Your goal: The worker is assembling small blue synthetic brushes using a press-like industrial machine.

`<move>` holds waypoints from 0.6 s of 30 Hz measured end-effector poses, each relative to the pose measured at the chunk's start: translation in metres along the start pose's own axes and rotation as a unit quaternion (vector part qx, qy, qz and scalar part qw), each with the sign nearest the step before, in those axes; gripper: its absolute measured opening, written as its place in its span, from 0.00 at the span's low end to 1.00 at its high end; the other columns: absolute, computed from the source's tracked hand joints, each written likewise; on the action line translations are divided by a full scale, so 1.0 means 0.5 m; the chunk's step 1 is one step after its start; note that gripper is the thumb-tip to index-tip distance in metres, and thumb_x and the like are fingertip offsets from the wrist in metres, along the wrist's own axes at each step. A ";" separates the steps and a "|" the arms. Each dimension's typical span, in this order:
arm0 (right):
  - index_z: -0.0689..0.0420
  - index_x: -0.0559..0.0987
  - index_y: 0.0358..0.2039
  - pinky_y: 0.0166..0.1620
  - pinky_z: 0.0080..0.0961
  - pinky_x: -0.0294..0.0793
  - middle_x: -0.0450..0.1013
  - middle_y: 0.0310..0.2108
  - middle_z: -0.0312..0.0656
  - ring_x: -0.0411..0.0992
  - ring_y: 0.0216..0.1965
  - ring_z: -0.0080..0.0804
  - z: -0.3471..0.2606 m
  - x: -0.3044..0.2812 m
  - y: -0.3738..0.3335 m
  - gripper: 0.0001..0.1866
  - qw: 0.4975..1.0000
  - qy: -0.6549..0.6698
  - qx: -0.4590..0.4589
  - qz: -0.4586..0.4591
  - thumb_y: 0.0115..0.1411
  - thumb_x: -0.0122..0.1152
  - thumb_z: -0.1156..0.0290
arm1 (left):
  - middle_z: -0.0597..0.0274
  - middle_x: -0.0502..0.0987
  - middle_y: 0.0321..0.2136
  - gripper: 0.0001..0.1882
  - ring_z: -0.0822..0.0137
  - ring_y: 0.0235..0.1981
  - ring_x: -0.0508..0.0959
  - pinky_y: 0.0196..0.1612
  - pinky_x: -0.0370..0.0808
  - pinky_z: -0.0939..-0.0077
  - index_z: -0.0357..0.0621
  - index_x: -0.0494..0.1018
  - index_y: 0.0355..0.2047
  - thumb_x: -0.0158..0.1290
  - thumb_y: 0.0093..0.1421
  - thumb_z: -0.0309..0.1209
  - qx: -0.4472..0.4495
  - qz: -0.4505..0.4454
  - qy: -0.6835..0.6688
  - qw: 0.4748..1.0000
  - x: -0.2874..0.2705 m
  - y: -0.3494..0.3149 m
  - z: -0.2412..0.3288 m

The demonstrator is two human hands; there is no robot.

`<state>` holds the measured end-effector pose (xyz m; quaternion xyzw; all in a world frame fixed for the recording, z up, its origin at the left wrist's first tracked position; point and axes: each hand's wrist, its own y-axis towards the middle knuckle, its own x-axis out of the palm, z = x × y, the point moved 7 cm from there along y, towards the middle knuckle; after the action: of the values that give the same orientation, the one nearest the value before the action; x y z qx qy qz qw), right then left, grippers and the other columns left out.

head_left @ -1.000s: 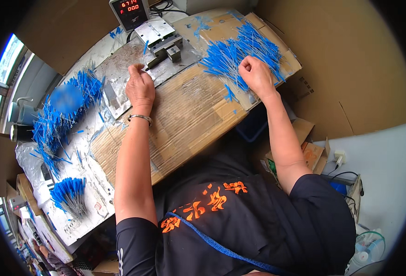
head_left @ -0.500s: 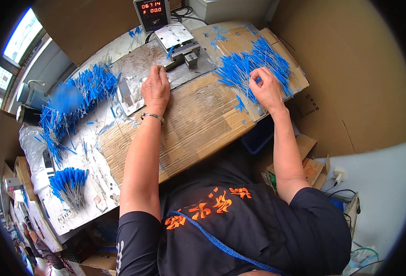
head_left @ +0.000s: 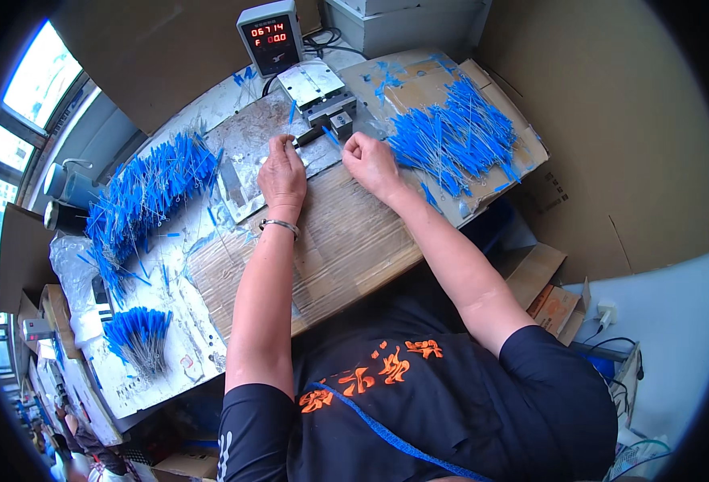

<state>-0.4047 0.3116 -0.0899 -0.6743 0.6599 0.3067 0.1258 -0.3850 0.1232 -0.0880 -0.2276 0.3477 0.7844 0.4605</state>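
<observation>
- Right hand [head_left: 372, 166]: fingertips pinching a blue-tipped wire [head_left: 330, 136] just in front of a metal fixture [head_left: 310, 82].
- Left hand [head_left: 282, 175]: fingers curled near the fixture; cannot tell whether it grips anything.
- Right: blue-tipped pile [head_left: 459, 138] on cardboard [head_left: 525, 165].
- Left: larger heap [head_left: 152, 178].
</observation>
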 end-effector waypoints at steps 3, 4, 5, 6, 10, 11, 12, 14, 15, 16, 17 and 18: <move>0.56 0.76 0.24 0.33 0.38 0.73 0.76 0.22 0.47 0.75 0.27 0.48 0.002 0.003 0.007 0.05 1.000 -0.002 0.021 -0.003 0.52 0.58 0.69 | 0.58 0.78 0.22 0.09 0.51 0.29 0.79 0.33 0.72 0.56 0.54 0.70 0.40 0.41 0.65 0.38 0.008 0.016 0.015 1.000 -0.002 0.000 0.001; 0.56 0.76 0.24 0.33 0.38 0.73 0.76 0.22 0.47 0.75 0.27 0.48 0.004 0.004 0.009 0.05 1.000 -0.001 0.020 -0.004 0.52 0.58 0.69 | 0.58 0.78 0.22 0.09 0.51 0.29 0.79 0.33 0.72 0.56 0.54 0.70 0.40 0.41 0.65 0.38 0.008 0.017 0.016 1.000 -0.003 0.000 0.002; 0.56 0.76 0.24 0.33 0.38 0.73 0.76 0.22 0.47 0.75 0.28 0.47 0.008 0.006 0.011 0.05 1.000 0.005 0.022 -0.003 0.52 0.58 0.68 | 0.57 0.78 0.24 0.10 0.50 0.29 0.79 0.34 0.72 0.56 0.54 0.70 0.40 0.41 0.65 0.38 0.011 0.016 0.013 1.000 -0.005 0.001 0.004; 0.56 0.76 0.24 0.33 0.38 0.73 0.76 0.22 0.47 0.75 0.28 0.47 0.009 0.006 0.011 0.06 1.000 0.011 0.025 -0.002 0.52 0.58 0.68 | 0.55 0.79 0.25 0.10 0.49 0.30 0.79 0.34 0.72 0.55 0.54 0.70 0.40 0.41 0.65 0.38 0.015 0.015 0.009 1.000 -0.006 0.000 0.006; 0.56 0.76 0.24 0.33 0.38 0.73 0.76 0.23 0.46 0.75 0.28 0.47 0.008 0.011 0.013 0.05 0.999 0.010 0.031 0.000 0.52 0.58 0.68 | 0.53 0.79 0.29 0.10 0.47 0.32 0.79 0.35 0.72 0.54 0.54 0.70 0.41 0.41 0.65 0.38 0.008 0.012 0.025 1.000 -0.012 -0.002 0.008; 0.56 0.76 0.24 0.33 0.38 0.73 0.76 0.23 0.46 0.75 0.28 0.47 0.007 0.012 0.013 0.05 1.000 0.009 0.029 0.000 0.52 0.58 0.68 | 0.53 0.79 0.29 0.10 0.47 0.33 0.78 0.35 0.72 0.54 0.54 0.70 0.41 0.41 0.65 0.38 0.007 0.011 0.022 1.000 -0.013 -0.002 0.008; 0.55 0.76 0.24 0.33 0.38 0.73 0.76 0.23 0.46 0.75 0.28 0.47 0.006 0.012 0.014 0.05 1.000 0.008 0.027 0.001 0.52 0.58 0.68 | 0.52 0.79 0.30 0.10 0.46 0.33 0.78 0.36 0.72 0.54 0.54 0.70 0.40 0.41 0.65 0.39 0.007 0.009 0.018 1.000 -0.015 -0.002 0.009; 0.56 0.76 0.25 0.33 0.38 0.73 0.76 0.23 0.46 0.75 0.28 0.47 0.011 0.012 0.012 0.06 1.000 0.008 0.029 0.004 0.53 0.58 0.68 | 0.51 0.79 0.31 0.10 0.45 0.33 0.78 0.36 0.72 0.54 0.54 0.70 0.40 0.41 0.65 0.39 0.001 0.004 0.023 1.000 -0.014 -0.005 0.012; 0.56 0.76 0.25 0.33 0.38 0.73 0.76 0.24 0.46 0.75 0.28 0.47 0.012 0.011 0.012 0.06 0.999 0.009 0.031 0.009 0.53 0.57 0.67 | 0.51 0.79 0.31 0.10 0.45 0.33 0.78 0.36 0.72 0.53 0.53 0.70 0.40 0.41 0.65 0.39 -0.003 -0.001 0.027 1.000 -0.013 -0.004 0.013; 0.56 0.76 0.25 0.33 0.38 0.73 0.76 0.24 0.46 0.75 0.28 0.47 0.013 0.010 0.013 0.06 0.999 0.008 0.031 0.009 0.53 0.57 0.67 | 0.51 0.79 0.31 0.10 0.45 0.33 0.78 0.36 0.72 0.53 0.53 0.70 0.40 0.41 0.65 0.39 -0.003 -0.001 0.027 1.000 -0.011 -0.004 0.014; 0.56 0.76 0.25 0.33 0.38 0.73 0.76 0.24 0.46 0.75 0.29 0.47 0.015 0.010 0.013 0.06 0.999 -0.004 0.036 0.005 0.53 0.57 0.68 | 0.50 0.79 0.31 0.10 0.44 0.33 0.78 0.36 0.72 0.53 0.53 0.70 0.39 0.41 0.65 0.39 -0.003 -0.003 0.032 0.999 -0.009 -0.004 0.016; 0.56 0.76 0.25 0.33 0.38 0.73 0.76 0.24 0.46 0.75 0.29 0.47 0.017 0.008 0.009 0.06 0.999 -0.017 0.043 0.001 0.53 0.57 0.68 | 0.49 0.79 0.31 0.10 0.44 0.34 0.78 0.36 0.72 0.53 0.52 0.70 0.39 0.41 0.65 0.39 -0.004 -0.008 0.037 0.999 -0.005 -0.007 0.018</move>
<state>-0.4115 0.3128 -0.0980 -0.6623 0.6708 0.2898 0.1654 -0.3813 0.1297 -0.0818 -0.2612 0.3599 0.7729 0.4526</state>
